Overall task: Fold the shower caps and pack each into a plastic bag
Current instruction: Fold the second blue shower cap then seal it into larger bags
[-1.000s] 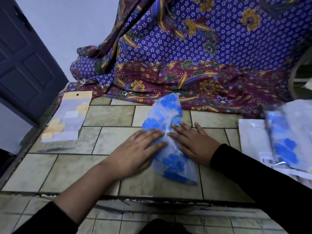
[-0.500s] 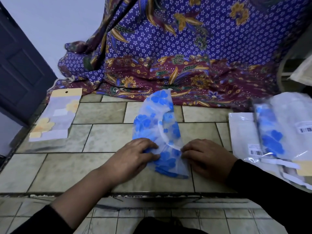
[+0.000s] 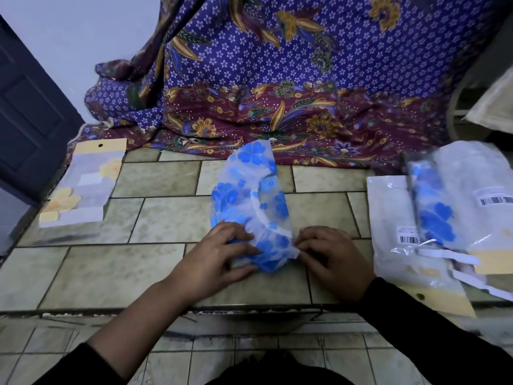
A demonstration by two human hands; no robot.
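Observation:
A translucent shower cap with blue flowers (image 3: 251,201) lies folded lengthwise on the tiled ledge (image 3: 166,218), reaching from the patterned cloth toward me. My left hand (image 3: 219,254) pinches its near end from the left, fingers curled on the plastic. From the right, my right hand (image 3: 330,257) pinches the same near end at its edge. A packed bag holding a yellow-flowered cap (image 3: 83,184) lies at the far left. On the right lies a pile of plastic bags (image 3: 399,218), one with a blue-flowered cap (image 3: 435,215) inside.
A purple and maroon batik cloth (image 3: 277,93) drapes along the back of the ledge. A dark door (image 3: 30,115) stands at the left. The ledge's front edge (image 3: 166,309) drops to a tiled floor below.
Both hands have slid from pressing flat on the cap's middle down to its near end, and their fingers have curled to pinch it. The near end is lifted and folded slightly inward.

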